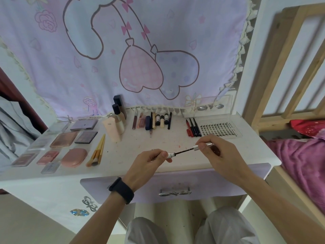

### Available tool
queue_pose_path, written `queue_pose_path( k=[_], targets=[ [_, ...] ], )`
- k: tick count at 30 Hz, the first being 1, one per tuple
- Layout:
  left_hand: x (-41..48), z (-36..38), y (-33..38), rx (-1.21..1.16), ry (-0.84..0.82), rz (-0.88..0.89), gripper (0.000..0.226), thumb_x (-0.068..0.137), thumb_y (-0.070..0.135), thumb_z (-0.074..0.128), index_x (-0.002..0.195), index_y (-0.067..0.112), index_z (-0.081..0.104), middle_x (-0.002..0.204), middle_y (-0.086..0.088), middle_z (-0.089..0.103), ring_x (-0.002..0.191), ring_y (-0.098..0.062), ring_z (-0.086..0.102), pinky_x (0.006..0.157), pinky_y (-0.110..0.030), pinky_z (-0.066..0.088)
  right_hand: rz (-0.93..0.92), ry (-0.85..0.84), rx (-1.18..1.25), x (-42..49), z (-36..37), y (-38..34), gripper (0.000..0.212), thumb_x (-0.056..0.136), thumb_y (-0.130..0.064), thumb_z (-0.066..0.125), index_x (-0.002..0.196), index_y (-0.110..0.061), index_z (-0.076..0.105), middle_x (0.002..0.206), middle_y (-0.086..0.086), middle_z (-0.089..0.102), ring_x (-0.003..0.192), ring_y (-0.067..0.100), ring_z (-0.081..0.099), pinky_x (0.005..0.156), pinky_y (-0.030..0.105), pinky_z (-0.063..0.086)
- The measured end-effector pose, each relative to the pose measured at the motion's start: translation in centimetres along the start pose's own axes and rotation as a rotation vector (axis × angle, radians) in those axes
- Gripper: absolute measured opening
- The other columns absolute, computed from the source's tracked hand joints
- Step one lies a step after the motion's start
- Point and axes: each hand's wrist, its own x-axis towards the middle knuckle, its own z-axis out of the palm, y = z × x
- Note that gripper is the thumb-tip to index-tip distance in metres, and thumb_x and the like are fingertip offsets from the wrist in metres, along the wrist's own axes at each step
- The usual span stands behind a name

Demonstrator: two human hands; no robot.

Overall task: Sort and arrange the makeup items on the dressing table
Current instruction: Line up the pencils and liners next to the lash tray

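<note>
The slim mascara tube with a silver neck [171, 154] is held in the air just above the front of the white dressing table [137, 143]. Its body is mostly hidden inside the left hand [147, 161], whose thumb and curled fingers pinch it near the neck. Just right of the tube, the right hand [219, 152] pinches the silver-and-dark-brown cap [204, 144] between thumb and fingertips. The thin dark wand [183, 151] spans the gap between cap and tube, its tip at the tube's mouth (how far in it reaches cannot be told). A black wristband [121, 190] sits on the left wrist, below the tube.

Far left of the tube, flat pink and purple compacts and palettes [64, 140] lie in loose rows. Nearer on that side is a bundle of yellow-handled brushes [97, 152]. Behind and left of the tube stand a pale peach squeeze tube [111, 129] and two beige foundation bottles with dark caps [119, 120]. Straight behind the tube, a row of lip glosses, pens and small vials [152, 121] lies side by side. Behind and right of it lie red and black liner pens [192, 127], just beside a clear tray of false-lash clusters [219, 129]. Below the tube is the lavender drawer front [202, 181] with a silver bow handle [175, 192].
</note>
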Motion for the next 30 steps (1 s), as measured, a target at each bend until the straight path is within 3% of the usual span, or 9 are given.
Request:
queue_pose_path(
  k=[1, 3, 6, 13, 17, 21, 25, 28, 30],
  targets=[
    [0.0, -0.1, -0.1, -0.009, -0.005, -0.011, 0.036, 0.098, 0.055, 0.046, 0.085, 0.037, 0.074, 0.076, -0.012, 0.055, 0.068, -0.015, 0.042, 0.069, -0.03, 0.035, -0.011, 0.0, 0.003, 0.0, -0.1, 0.0, 0.017, 0.099, -0.024, 0.061, 0.094, -0.04, 0.065, 0.078, -0.012, 0.064, 0.059, 0.009, 0.05, 0.057, 0.016, 0.041],
    [0.0, -0.2, -0.3, -0.034, -0.004, -0.04, 0.037, 0.1, 0.052, 0.045, 0.085, 0.035, 0.075, 0.066, 0.005, 0.043, 0.064, -0.008, 0.038, 0.065, -0.027, 0.031, -0.018, 0.026, 0.005, 0.1, -0.2, 0.0, 0.019, 0.098, -0.024, 0.062, 0.096, -0.042, 0.064, 0.081, -0.017, 0.063, 0.063, 0.011, 0.054, 0.059, 0.015, 0.043],
    [0.2, -0.3, -0.4, -0.041, 0.009, -0.074, 0.037, 0.102, 0.046, 0.045, 0.085, 0.033, 0.076, 0.061, 0.019, 0.045, 0.06, -0.002, 0.039, 0.062, -0.023, 0.031, -0.037, 0.042, -0.002, 0.1, -0.2, -0.1, 0.021, 0.098, -0.023, 0.063, 0.096, -0.045, 0.064, 0.088, -0.017, 0.064, 0.068, 0.012, 0.056, 0.061, 0.015, 0.045],
    [0.4, -0.2, -0.2, -0.127, -0.016, -0.065, 0.04, 0.1, 0.052, 0.045, 0.088, 0.031, 0.077, 0.063, 0.015, 0.04, 0.055, -0.003, 0.036, 0.06, -0.022, 0.029, -0.013, 0.066, 0.038, 0.2, 0.3, 0.0, 0.022, 0.096, -0.025, 0.063, 0.094, -0.047, 0.064, 0.09, -0.02, 0.066, 0.07, 0.014, 0.06, 0.063, 0.024, 0.051],
    [0.7, -0.5, 0.1, -0.008, 0.003, -0.067, 0.036, 0.103, 0.042, 0.045, 0.086, 0.032, 0.076, 0.062, 0.024, 0.053, 0.061, 0.002, 0.045, 0.064, -0.019, 0.033, -0.005, 0.109, 0.023, 0.3, -0.1, 0.6, 0.025, 0.096, -0.021, 0.063, 0.093, -0.047, 0.064, 0.092, -0.02, 0.066, 0.071, 0.013, 0.061, 0.063, 0.02, 0.05],
    [1.1, -1.4, -0.1, -0.1, 0.052, -0.075, 0.037, 0.104, 0.039, 0.044, 0.091, 0.026, 0.077, 0.059, 0.018, 0.045, 0.055, -0.001, 0.04, 0.056, -0.014, 0.034, 0.037, 0.115, 0.004, 0.2, -0.5, 1.8, 0.019, 0.096, -0.021, 0.063, 0.097, -0.04, 0.066, 0.095, -0.018, 0.066, 0.073, 0.014, 0.062, 0.065, 0.02, 0.052],
    [1.8, -1.3, -0.2, -0.363, 0.124, -0.157, 0.036, 0.104, 0.036, 0.044, 0.1, 0.017, 0.074, 0.066, 0.007, 0.048, 0.055, -0.008, 0.038, 0.054, -0.021, 0.034, 0.212, 0.234, 0.367, 0.0, -0.5, 3.4, 0.022, 0.098, -0.013, 0.06, 0.095, -0.029, 0.074, 0.086, -0.005, 0.069, 0.062, 0.013, 0.061, 0.062, 0.022, 0.055],
    [2.5, -0.7, -0.4, -0.492, 0.176, -0.24, 0.031, 0.104, 0.033, 0.045, 0.108, 0.015, 0.07, 0.079, 0.0, 0.064, 0.062, -0.011, 0.052, 0.059, -0.025, 0.043, 0.429, 0.265, 0.805, 0.0, -0.3, 4.7, 0.012, 0.09, -0.013, 0.068, 0.092, -0.019, 0.078, 0.089, 0.01, 0.072, 0.065, 0.017, 0.064, 0.06, 0.024, 0.057],
    [3.5, -0.5, -0.3, -0.501, 0.201, -0.307, 0.027, 0.105, 0.032, 0.045, 0.11, 0.015, 0.066, 0.087, -0.001, 0.073, 0.07, -0.013, 0.061, 0.065, -0.027, 0.048, 0.514, 0.279, 0.949, 0.0, -0.2, 5.7, 0.012, 0.081, -0.013, 0.073, 0.091, -0.013, 0.077, 0.092, 0.014, 0.073, 0.066, 0.016, 0.065, 0.059, 0.024, 0.057]
  ],
)
